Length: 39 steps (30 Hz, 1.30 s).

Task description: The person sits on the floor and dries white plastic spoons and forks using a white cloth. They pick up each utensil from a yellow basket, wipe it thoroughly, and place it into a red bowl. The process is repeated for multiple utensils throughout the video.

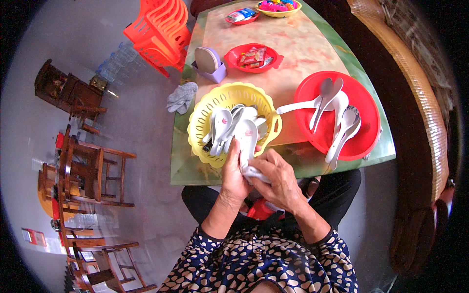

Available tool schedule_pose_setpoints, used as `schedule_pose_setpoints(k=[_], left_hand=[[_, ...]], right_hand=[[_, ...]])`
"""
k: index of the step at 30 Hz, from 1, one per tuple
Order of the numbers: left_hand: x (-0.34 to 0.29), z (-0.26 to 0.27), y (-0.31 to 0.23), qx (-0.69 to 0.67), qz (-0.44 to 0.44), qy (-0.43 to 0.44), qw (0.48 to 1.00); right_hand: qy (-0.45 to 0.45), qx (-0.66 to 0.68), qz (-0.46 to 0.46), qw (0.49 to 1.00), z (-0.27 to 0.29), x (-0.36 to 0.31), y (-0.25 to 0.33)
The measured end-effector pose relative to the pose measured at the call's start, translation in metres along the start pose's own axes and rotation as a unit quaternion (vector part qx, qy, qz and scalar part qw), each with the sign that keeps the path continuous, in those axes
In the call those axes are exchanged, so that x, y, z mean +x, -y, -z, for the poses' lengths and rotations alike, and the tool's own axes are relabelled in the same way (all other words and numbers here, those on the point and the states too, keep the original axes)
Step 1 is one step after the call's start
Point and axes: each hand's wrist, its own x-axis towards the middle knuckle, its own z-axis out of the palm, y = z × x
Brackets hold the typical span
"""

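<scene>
Near the table's front edge, my left hand grips a white ceramic soup spoon, its bowl pointing away from me. My right hand closes around the spoon's handle end with a crumpled white cloth in its fingers. Just beyond, a yellow scalloped colander holds several white and metal spoons, partly hidden by the held spoon. To the right stands a round red basin with white soup spoons and metal spoons in it; some handles stick out over its rim.
A grey glove lies at the table's left edge beside a purple holder. Farther back are a red dish of packets, a small red plate and a yellow bowl. Red plastic chairs stand stacked on the left.
</scene>
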Motion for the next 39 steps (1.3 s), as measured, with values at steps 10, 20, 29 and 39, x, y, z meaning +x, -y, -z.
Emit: schedule_pose_setpoints(k=[10,20,29,39], left_hand=[[-0.008,0.004,0.015,-0.097,0.008,0.052,0.994],[-0.011,0.004,0.015,-0.04,-0.018,0.036,0.998],[-0.014,-0.005,0.01,-0.08,-0.017,0.047,0.996],[-0.014,-0.005,0.006,-0.056,-0.06,0.032,0.996]], right_hand=[[-0.226,-0.162,0.028,0.96,-0.018,0.026,-0.013],[-0.043,-0.197,-0.099,0.974,-0.012,0.02,0.0],[-0.165,-0.116,0.008,0.979,-0.011,0.03,-0.004],[0.017,-0.061,0.032,0.997,0.005,0.016,-0.001]])
